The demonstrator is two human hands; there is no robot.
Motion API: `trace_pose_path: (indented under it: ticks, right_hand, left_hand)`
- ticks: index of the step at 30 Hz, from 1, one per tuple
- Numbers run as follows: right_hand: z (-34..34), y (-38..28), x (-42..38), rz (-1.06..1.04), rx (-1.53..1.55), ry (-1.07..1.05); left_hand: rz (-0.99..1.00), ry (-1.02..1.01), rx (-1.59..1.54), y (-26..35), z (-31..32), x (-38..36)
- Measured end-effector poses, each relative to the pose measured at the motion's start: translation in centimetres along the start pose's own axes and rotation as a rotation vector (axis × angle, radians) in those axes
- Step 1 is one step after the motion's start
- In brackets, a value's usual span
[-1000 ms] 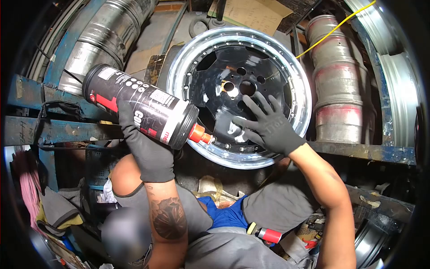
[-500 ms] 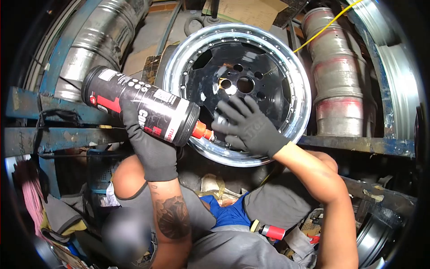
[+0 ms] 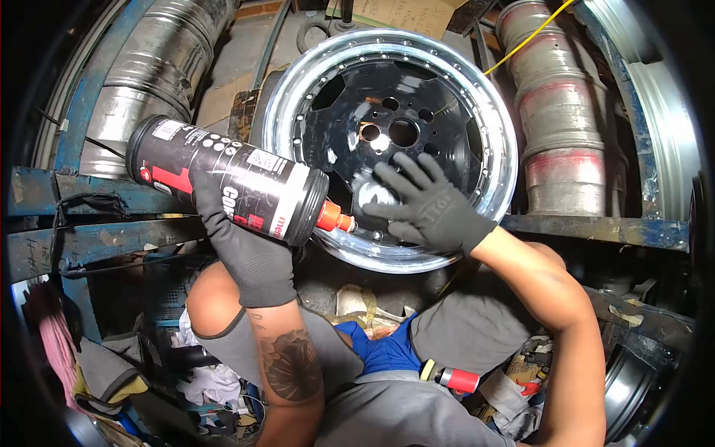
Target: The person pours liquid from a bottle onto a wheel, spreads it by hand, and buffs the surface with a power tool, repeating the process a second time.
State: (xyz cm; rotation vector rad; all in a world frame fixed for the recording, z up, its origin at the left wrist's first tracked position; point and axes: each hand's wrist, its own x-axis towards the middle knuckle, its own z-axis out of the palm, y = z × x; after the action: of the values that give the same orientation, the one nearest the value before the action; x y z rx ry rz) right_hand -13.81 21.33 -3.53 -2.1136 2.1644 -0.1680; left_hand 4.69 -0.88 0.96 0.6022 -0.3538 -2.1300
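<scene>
My left hand (image 3: 242,242), in a dark grey glove, is wrapped round a large black bottle (image 3: 257,175) with white and red lettering. The bottle lies tilted, its red nozzle (image 3: 335,218) pointing down to the right over the near edge of a wheel (image 3: 346,112). This wheel has a glossy black face, a shiny chrome lip and a ring of small bolts. My right hand (image 3: 436,208), gloved too, holds nothing and spreads its fingers over the lower right of the face. Whitish patches (image 3: 372,195) show on the black surface beside the fingertips.
Silver metal barrels (image 3: 141,97) stand at the left, and a stack of red-marked ones (image 3: 562,119) at the right. Blue steel beams (image 3: 112,242) flank the wheel. A yellow cable (image 3: 529,45) runs behind it. A small red-and-silver tool (image 3: 458,378) lies by my lap.
My right hand has shifted slightly right and down, its fingers more spread. A larger whitish patch shows beside its fingertips. My left hand and the bottle sit slightly further left in view.
</scene>
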Motion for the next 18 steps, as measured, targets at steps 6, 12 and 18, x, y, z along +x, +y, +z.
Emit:
trace_pose_path:
  ticks: [6, 12, 18]
  right_hand:
    - [0.6, -0.4, 2.1, 0.041, -0.002, 0.023]
    - [-1.6, 3.6, -3.9, 0.056, -0.088, -0.144]
    - [-0.8, 3.4, -4.2, -0.048, -0.022, -0.115]
  left_hand:
    - [0.03, -0.009, 0.039, -0.4, -0.2, 0.2]
    - [0.051, 0.023, 0.094, -0.2, 0.2, -0.3]
    - [0.046, -0.077, 0.056, -0.9, 0.4, -0.2]
